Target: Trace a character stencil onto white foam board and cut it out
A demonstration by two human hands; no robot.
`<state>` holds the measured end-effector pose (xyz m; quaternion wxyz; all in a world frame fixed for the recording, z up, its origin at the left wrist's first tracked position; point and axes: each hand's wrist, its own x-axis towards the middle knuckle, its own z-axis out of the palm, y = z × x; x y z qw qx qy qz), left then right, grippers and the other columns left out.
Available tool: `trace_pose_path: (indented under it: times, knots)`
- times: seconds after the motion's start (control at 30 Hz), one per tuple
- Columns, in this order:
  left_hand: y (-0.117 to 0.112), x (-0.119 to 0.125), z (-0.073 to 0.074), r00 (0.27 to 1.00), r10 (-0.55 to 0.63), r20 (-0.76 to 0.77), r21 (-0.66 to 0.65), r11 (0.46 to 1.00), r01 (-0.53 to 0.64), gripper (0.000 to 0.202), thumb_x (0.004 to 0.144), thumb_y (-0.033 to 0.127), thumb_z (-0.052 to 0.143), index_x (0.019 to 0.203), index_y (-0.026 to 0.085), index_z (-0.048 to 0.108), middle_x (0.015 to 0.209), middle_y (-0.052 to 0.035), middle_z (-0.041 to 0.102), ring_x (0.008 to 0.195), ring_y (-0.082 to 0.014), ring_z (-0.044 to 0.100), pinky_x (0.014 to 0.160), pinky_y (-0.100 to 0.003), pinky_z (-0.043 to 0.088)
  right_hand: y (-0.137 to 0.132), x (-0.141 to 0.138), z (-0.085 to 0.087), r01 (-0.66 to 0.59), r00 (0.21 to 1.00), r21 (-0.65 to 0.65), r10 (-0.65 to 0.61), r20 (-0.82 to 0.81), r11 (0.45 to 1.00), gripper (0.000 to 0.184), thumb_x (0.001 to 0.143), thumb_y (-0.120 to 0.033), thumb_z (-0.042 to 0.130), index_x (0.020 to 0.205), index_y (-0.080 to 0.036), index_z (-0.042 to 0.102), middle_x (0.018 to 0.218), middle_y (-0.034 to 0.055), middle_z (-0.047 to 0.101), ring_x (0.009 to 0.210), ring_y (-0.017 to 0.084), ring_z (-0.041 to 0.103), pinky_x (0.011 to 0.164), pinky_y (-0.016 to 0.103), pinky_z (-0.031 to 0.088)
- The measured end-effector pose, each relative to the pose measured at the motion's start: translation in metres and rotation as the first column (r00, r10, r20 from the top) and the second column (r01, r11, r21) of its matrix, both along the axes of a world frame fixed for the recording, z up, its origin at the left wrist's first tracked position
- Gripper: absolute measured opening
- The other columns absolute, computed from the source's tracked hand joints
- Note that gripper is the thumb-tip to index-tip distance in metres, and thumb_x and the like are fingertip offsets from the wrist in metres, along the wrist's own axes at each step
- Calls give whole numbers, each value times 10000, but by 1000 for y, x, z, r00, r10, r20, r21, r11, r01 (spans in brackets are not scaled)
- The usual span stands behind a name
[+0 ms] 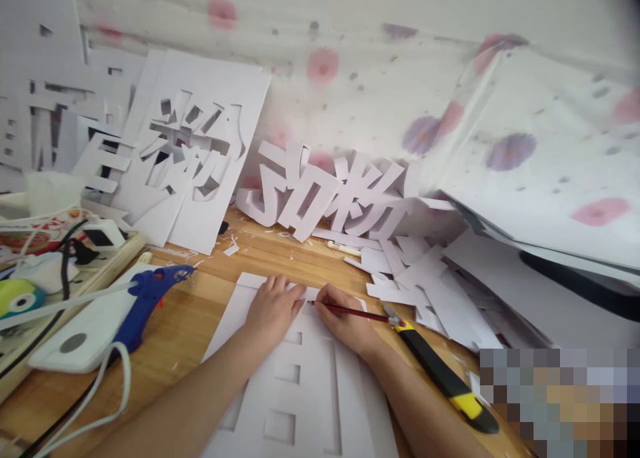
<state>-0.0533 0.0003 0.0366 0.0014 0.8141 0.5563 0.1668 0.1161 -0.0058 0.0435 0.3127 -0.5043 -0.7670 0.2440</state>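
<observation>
A white board [320, 391] with cut-out square and strip-shaped openings lies flat on the wooden table in front of me. My left hand [275, 305] rests on its upper part, fingers laid down on the surface. Just beside it, my right hand [345, 321] grips a dark red and black pencil [363, 313]. The pencil's tip points left and meets the board close to my left fingertips; whether it touches a cut edge I cannot tell. Right of my right forearm lies a yellow-and-black utility knife [435, 361].
A blue glue gun [147, 301] with its cord lies at left, near a cluttered power strip [75, 278]. Cut white letter shapes [295, 191] and a leaning stencil board [190, 151] stand at the back. White scraps [425, 278] pile up at right.
</observation>
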Motion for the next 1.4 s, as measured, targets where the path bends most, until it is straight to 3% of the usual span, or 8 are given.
trace_pose_path:
  times: [0.27,0.47,1.1,1.4]
  knots:
    - [3,0,-4,1000,-21,-22,13,1000,21,285,877,366,444,1123,405,582,992,-60,529,917,-230,447,822,-367,368,2,-3,8,33,998,-6,-32,56,999,90,775,-222,457,686,-232,466,670,-16,569,605,139,496,552,253,362]
    - [2,-1,-1,999,-35,-19,15,999,36,282,876,370,445,1114,388,595,976,-67,535,916,-233,453,817,-361,375,1,1,19,55,994,-44,-51,94,997,93,760,-229,475,668,-237,475,632,-25,571,579,138,486,524,250,344]
    - [2,-1,-1,999,-48,-16,12,999,48,297,880,337,437,1137,381,582,951,-63,539,915,-224,443,838,-354,372,1,39,18,37,999,-166,-36,8,986,97,748,-221,469,651,-223,464,602,-32,549,581,131,492,525,245,360]
    - [2,-1,-1,998,-44,-47,4,999,44,305,889,345,422,1154,386,567,950,-60,531,907,-225,443,825,-349,370,3,51,18,35,999,-163,-29,39,986,88,745,-200,464,659,-217,461,695,-12,598,650,141,514,575,258,367]
